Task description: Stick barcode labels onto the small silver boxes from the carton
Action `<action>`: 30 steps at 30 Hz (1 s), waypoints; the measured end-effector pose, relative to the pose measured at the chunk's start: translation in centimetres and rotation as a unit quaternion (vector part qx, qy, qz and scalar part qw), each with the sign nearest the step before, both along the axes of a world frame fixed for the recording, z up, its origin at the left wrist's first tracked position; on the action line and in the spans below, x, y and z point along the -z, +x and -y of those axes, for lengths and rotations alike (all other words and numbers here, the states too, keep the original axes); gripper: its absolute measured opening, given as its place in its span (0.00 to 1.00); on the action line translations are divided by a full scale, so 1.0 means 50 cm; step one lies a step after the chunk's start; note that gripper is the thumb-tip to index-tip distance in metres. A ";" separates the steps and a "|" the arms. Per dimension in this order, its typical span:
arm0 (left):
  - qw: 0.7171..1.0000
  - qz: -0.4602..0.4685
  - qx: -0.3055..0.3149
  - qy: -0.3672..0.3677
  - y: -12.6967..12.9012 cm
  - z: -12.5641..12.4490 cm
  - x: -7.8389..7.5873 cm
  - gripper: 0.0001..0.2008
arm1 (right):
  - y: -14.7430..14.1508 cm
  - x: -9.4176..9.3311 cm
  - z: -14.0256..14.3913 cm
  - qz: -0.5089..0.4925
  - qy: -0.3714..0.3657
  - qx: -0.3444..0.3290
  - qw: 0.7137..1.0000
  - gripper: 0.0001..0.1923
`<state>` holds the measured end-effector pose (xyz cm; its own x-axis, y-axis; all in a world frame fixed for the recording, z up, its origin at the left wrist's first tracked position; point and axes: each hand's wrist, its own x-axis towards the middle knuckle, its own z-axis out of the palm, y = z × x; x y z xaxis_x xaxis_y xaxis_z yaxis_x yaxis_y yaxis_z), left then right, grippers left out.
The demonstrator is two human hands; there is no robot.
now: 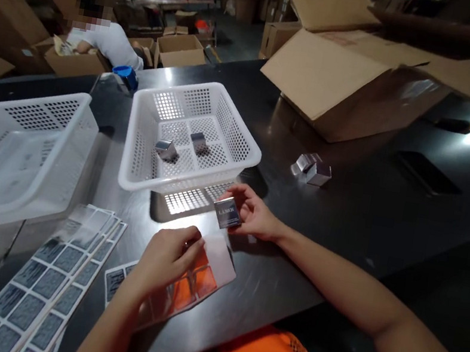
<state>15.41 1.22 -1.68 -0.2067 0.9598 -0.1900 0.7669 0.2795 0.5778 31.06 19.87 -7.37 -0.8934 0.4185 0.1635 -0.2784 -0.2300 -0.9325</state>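
Observation:
My right hand point(254, 213) holds a small silver box point(227, 213) with dark lettering, just in front of the white basket point(236, 167). My left hand point(165, 261) presses on a glossy sticker sheet point(198, 282) lying on the dark table, fingers pinched at its upper part. Inside the basket lie two small silver boxes point(167, 150), point(199, 142). Two more silver boxes point(312, 169) sit on the table to the right of the basket.
A stack of label sheets point(47, 282) lies at the front left. A second white basket point(11, 155) stands at the left. An open cardboard box point(351, 81) lies at the back right, a dark phone point(426, 172) near it. Another person point(104, 41) works behind the table.

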 end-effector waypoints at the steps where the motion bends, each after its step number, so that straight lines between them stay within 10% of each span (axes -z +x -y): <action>1: 1.000 -0.002 0.000 -0.001 0.000 0.000 0.000 0.16 | 0.001 -0.002 0.003 0.007 0.001 -0.008 1.000 0.41; 10: 0.998 -0.060 0.005 -0.029 0.002 -0.004 -0.010 0.16 | 0.019 -0.032 -0.016 0.048 0.266 0.112 0.956 0.40; 14: 0.996 -0.079 0.013 -0.045 0.006 -0.004 -0.016 0.17 | 0.027 -0.031 -0.022 0.037 0.222 0.148 0.963 0.36; 22: 0.995 -0.085 0.019 -0.049 0.002 -0.006 -0.009 0.17 | 0.017 -0.037 -0.003 -0.034 0.044 -0.007 0.998 0.34; 30: 0.994 -0.095 0.026 -0.048 0.002 -0.005 -0.006 0.16 | 0.013 -0.022 -0.008 -0.112 0.207 0.065 0.970 0.25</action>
<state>15.49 1.45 -1.38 -0.1987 0.9491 -0.2443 0.8742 0.2843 0.3937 31.69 20.26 -6.27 -0.7596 0.3829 0.5257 -0.4867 0.2014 -0.8500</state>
